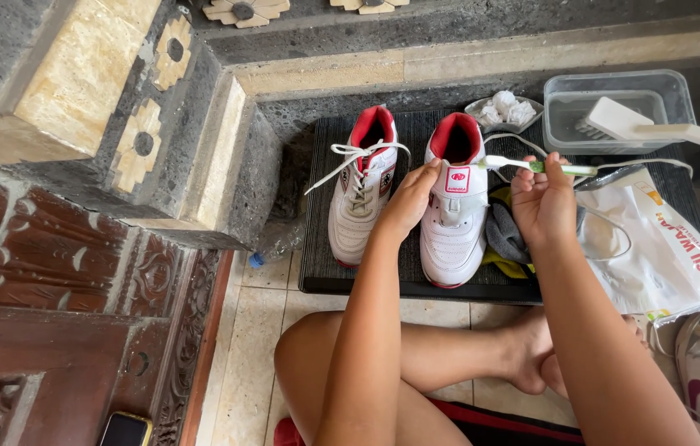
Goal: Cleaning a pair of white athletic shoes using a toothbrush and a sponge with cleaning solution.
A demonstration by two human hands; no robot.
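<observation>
My left hand (409, 201) rests on the inner side of a white sneaker (454, 208) with a red lining, fingers curled against its upper — touching rather than gripping. The shoe stands upright near the middle of a black ribbed mat (317, 248), its long axis running from the mat's far edge to its near edge, the toe pointing toward me and the open heel end away. Its partner, a second white sneaker (361, 188), stands just beside it toward the mat's left edge, pointing the same way, with loose white laces spilling to the left.

My right hand (541, 201) is closed around a toothbrush (531, 166) with a green and white handle; the brush lies crosswise to the shoe, bristle end pointing left and hovering at the shoe's collar.

A grey cloth (505, 235) over a yellow one sits between the held shoe and my right hand. At the mat's far right corner stand a small dish of crumpled white tissue (505, 111) and a clear plastic tub (619, 106) with a white scrub brush (655, 125) laid across it. A white plastic pouch (655, 248) lies over the mat's right edge.
</observation>
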